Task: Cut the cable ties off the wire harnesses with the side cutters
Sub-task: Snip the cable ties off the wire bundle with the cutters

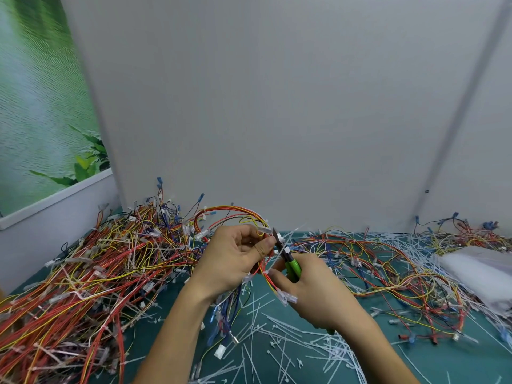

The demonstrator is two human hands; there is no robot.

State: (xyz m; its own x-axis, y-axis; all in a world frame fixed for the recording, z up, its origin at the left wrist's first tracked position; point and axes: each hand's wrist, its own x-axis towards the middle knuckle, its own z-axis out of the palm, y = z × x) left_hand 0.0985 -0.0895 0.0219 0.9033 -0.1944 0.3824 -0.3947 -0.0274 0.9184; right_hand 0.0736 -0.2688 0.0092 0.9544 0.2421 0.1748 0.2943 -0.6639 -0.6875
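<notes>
You are well into the job, with much left. Cut ties (279, 336) litter the green table (443, 364) in front of you and off to your right, and the loose harnesses (393, 275) spread on that side look mostly freed. The big heap (91, 261) on your left shows many white ties not yet cut, so I judge that to be the remaining work.

Your left hand (230, 259) is raised above the table, fingers curled and thumb pinching one wire harness (238, 213), which arches up behind it and trails down past your wrist. Your right hand (313, 295) sits just beside it, wrapped round the green handles of the side cutters (292, 266), nose pointing up and away towards your left thumb. The blades are at a white cable tie (286, 249) on that harness; whether they have bitten through it is hard to tell from this angle.
</notes>
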